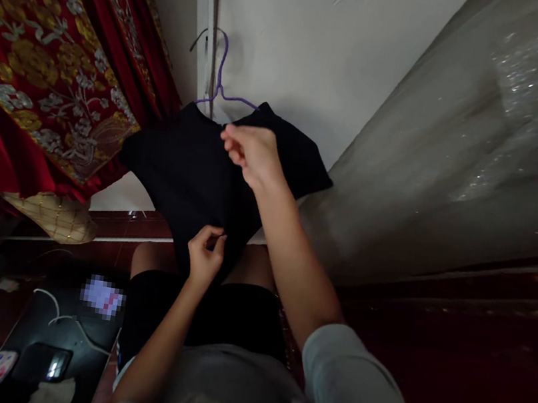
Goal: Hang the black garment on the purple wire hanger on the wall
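A dark short-sleeved shirt (188,162) hangs in front of me on a purple hanger (220,86). Low on the shirt's front, my left hand (205,256) pinches the cloth between thumb and forefinger. My right hand (252,148) is raised at the neckline, thumb and forefinger pressed together and the other fingers curled. Whatever may be in that pinch is too small to make out. The shirt's lower part drops between my knees.
Red curtains (59,49) with gold and silver embroidery hang at left. A large plastic-covered surface (484,146) stands at right. Down at lower left, a black tabletop (29,320) bears a white cable (78,328), a phone (42,363) and a blurred-out item (103,296).
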`<state>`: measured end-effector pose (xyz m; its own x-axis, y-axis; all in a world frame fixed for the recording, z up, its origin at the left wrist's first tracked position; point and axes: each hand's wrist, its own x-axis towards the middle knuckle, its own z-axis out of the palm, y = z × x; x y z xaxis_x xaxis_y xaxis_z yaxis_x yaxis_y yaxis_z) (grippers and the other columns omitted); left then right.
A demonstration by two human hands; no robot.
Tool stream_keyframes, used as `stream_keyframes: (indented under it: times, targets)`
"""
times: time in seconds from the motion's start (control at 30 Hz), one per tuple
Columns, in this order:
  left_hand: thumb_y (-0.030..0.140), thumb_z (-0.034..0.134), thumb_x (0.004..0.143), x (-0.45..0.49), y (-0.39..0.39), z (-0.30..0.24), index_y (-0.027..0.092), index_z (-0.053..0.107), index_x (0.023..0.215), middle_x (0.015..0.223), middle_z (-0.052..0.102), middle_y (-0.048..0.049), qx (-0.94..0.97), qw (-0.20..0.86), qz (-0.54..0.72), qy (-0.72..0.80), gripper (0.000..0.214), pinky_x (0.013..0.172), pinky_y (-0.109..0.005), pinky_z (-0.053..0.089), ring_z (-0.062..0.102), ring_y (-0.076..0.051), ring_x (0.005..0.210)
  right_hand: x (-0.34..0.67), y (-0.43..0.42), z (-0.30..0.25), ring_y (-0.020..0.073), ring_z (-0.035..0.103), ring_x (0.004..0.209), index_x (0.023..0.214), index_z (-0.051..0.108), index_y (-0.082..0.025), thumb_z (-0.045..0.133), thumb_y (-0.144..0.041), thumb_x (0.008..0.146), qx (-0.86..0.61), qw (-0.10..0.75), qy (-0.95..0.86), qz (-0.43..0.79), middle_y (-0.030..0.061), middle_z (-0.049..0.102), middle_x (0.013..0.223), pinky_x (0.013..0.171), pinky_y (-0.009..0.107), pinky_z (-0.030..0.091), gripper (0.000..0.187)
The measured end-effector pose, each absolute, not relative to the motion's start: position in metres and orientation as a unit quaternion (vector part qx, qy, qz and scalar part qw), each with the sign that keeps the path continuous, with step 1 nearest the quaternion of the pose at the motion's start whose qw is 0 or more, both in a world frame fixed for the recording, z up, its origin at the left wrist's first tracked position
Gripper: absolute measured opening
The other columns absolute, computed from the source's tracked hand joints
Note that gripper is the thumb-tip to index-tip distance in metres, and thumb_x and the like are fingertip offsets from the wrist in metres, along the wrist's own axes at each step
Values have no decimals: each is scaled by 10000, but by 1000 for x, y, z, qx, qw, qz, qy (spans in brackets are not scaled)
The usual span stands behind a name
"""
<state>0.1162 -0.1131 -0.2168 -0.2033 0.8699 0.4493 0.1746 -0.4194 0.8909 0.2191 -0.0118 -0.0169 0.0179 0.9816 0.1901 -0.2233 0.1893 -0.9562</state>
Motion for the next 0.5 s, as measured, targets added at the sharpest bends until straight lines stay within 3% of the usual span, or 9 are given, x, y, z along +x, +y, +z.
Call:
stream_keyframes:
  times: [0.17,0.33,0.4,0.5]
  targets:
    - [287,691,921,114,-90,-196,168,749,974,940,740,-77,644,265,582,420,142,800,-303,589,718,-194,876,210,-14,-2,27,462,428,783,580,-153,671,-388,946,-362,617,-508,480,-35,563,591,390,145,299,300]
    - [385,640,992,85,-40,-95,192,645,1295,1058,698,-80,646,158,662,346,360,919,-321,537,680,-182,966,218,-24,-25,29,467,415,765,550,-172,655,-474,941,-350,599,-550,466,-42,541,574,382,145,303,365]
    - [373,647,989,76,-20,-56,185,664,1243,1026,679,-67,696,128,629,321,316,916,-315,516,662,-179,948,222,-23,-27,31,474,422,764,550,-175,644,-474,944,-342,599,-567,451,-43,529,577,388,147,308,361]
    - [284,651,977,72,-7,-26,171,706,1015,964,661,-62,779,91,535,315,131,914,-311,495,638,-189,938,226,-19,-30,33,474,428,762,555,-176,647,-442,941,-328,619,-577,419,-49,513,571,396,149,312,333]
